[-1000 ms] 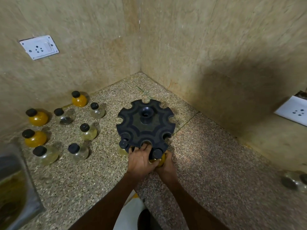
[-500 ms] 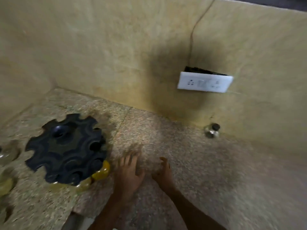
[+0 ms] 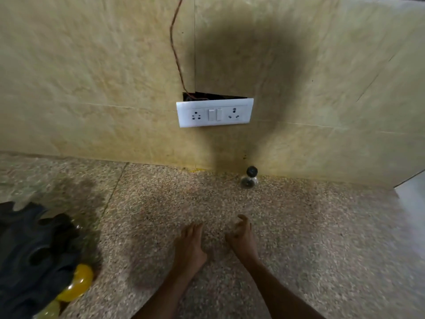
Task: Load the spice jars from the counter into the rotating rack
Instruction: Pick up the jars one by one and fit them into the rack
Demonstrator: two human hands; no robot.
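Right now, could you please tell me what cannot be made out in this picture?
Head view only:
- Rack: cut off by the left edge and blurred, so its loaded slots cannot be counted.
- Yellow jar: partly hidden under the rack.
- Clear jar by the wall: too small to show its contents.
- Left hand and right hand: blurred; both look empty.

Your left hand (image 3: 189, 246) lies low at centre frame, fingers straight and together; your right hand (image 3: 241, 238) beside it, fingers loosely curled, empty.
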